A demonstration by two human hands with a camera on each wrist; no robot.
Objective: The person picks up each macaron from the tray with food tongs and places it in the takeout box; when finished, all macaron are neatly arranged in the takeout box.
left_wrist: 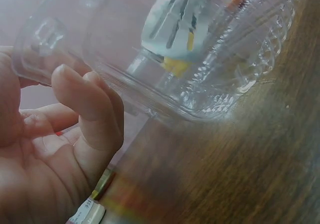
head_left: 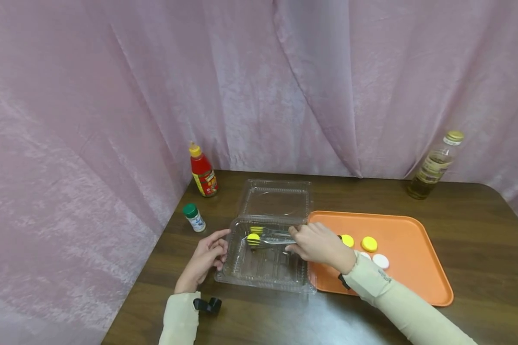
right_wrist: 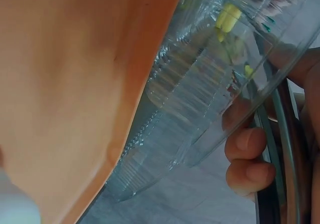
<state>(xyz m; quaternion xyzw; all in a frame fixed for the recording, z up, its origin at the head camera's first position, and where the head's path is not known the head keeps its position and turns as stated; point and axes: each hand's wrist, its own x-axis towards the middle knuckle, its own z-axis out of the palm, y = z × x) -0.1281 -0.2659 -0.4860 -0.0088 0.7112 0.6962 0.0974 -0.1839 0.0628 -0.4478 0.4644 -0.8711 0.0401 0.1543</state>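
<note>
My left hand holds the left rim of an open clear plastic clamshell container, its fingers curled at the edge. In the left wrist view the fingers bend close against the clear wall. My right hand grips metal tongs that reach left over the container's base. The tongs' slotted end shows through the plastic in the left wrist view. At the tips is a round yellow piece, low inside the container. The right wrist view shows curled fingers around the tong arms.
An orange tray lies right of the container, holding yellow discs and white discs. The container's lid lies folded back. A red sauce bottle and a green-capped shaker stand left; an oil bottle stands back right.
</note>
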